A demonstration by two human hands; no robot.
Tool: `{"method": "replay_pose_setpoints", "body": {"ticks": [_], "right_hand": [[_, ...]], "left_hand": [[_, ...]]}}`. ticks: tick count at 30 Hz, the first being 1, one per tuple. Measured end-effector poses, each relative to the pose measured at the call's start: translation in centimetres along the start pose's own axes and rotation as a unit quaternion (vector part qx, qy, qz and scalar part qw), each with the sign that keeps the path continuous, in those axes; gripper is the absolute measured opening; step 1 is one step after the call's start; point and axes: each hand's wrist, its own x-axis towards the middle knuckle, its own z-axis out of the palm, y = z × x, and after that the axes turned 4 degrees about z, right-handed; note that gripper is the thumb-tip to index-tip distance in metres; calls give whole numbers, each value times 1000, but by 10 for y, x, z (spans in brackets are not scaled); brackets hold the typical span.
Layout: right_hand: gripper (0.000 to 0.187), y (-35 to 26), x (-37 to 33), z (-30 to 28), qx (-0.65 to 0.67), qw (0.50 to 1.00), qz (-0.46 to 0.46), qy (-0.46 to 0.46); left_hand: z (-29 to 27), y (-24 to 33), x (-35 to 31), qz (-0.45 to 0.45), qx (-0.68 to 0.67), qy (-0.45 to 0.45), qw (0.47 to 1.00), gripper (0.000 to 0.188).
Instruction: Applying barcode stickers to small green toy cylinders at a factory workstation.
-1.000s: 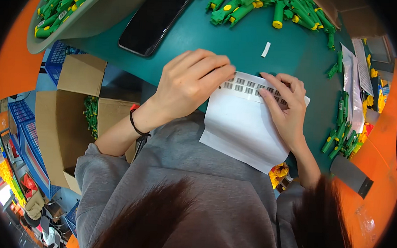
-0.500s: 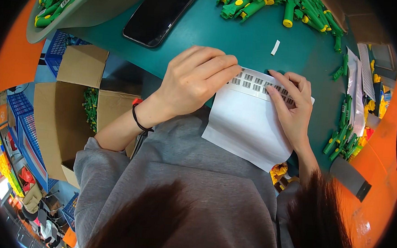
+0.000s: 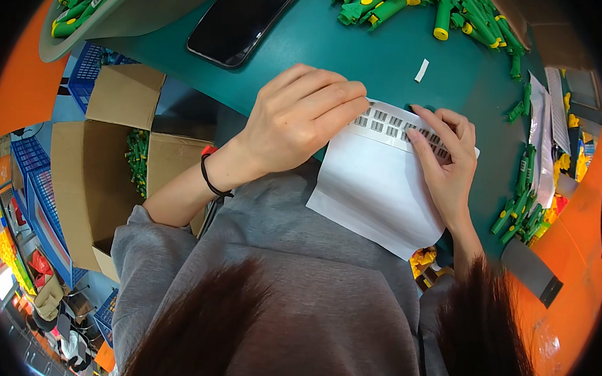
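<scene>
A white sheet of barcode stickers hangs over the near edge of the green table, with two rows of small printed labels along its far edge. My left hand is closed, thumb and fingers pinched at the sheet's far left corner; the fingertips and any peeled label between them are hidden. On the right side, my right hand grips the sheet, thumb on top over the labels and fingers bent at its far edge. A small white paper strip lies on the table just beyond the sheet.
Green and yellow plastic tubes are heaped at the back, more along the right edge. A black phone lies far left beside a pale bowl of tubes. An open cardboard box stands left, below table level.
Both hands and the sheet's far edge have shifted very slightly to the right. The grips look the same.
</scene>
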Motion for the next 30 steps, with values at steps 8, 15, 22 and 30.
{"method": "replay_pose_setpoints", "body": {"ticks": [8,15,22,30], "right_hand": [[33,4,-1,-2,6,1000,-22,12],[29,9,-3,3,37,998,-35,26],[45,21,74,-6,29,984,-40,172],[47,47,144,-3,-143,970,29,195]], "left_hand": [[-10,3,9,7,-2,-62,998,26],[-5,4,11,-24,-31,-61,997,23],[-4,7,13,-84,-50,-67,993,23],[0,6,15,-94,-94,-58,989,22]]}}
